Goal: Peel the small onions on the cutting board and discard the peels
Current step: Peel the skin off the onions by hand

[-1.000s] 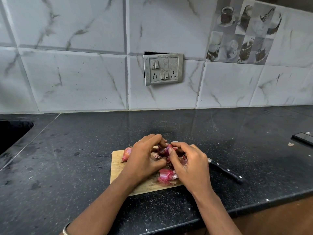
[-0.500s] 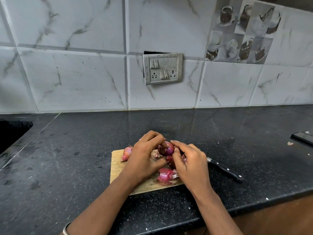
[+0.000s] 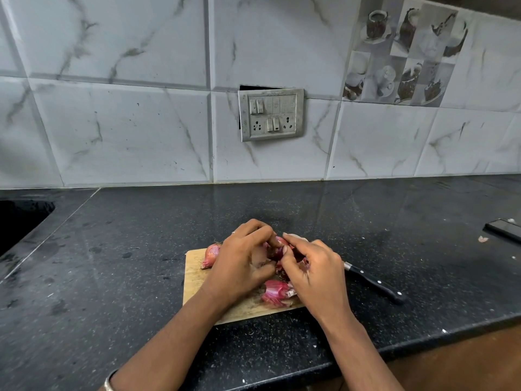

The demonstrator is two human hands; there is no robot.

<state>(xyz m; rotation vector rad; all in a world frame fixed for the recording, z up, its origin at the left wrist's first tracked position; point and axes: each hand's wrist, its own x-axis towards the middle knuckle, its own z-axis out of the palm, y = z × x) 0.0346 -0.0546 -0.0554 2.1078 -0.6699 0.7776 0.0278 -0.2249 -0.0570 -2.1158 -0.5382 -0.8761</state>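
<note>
A small wooden cutting board [image 3: 197,277] lies on the black counter. Above its middle, my left hand [image 3: 242,263] grips a small purple onion [image 3: 277,248], mostly hidden by fingers. My right hand [image 3: 313,266] pinches at the same onion from the right, fingers curled on its skin. An unpeeled pink onion [image 3: 211,255] lies at the board's far left corner. A heap of purple peels [image 3: 275,293] rests near the board's front, between my wrists. More onions or peels under my hands are hidden.
A black-handled knife [image 3: 375,285] lies on the counter right of the board, handle pointing right. A dark flat object [image 3: 503,230] sits at the far right edge. A sink opening [image 3: 19,221] is at the far left. The counter's front edge runs just below my forearms.
Both hands stayed over the board's middle. The onion turned between the fingers, and the right thumb and fingers shifted on its skin.
</note>
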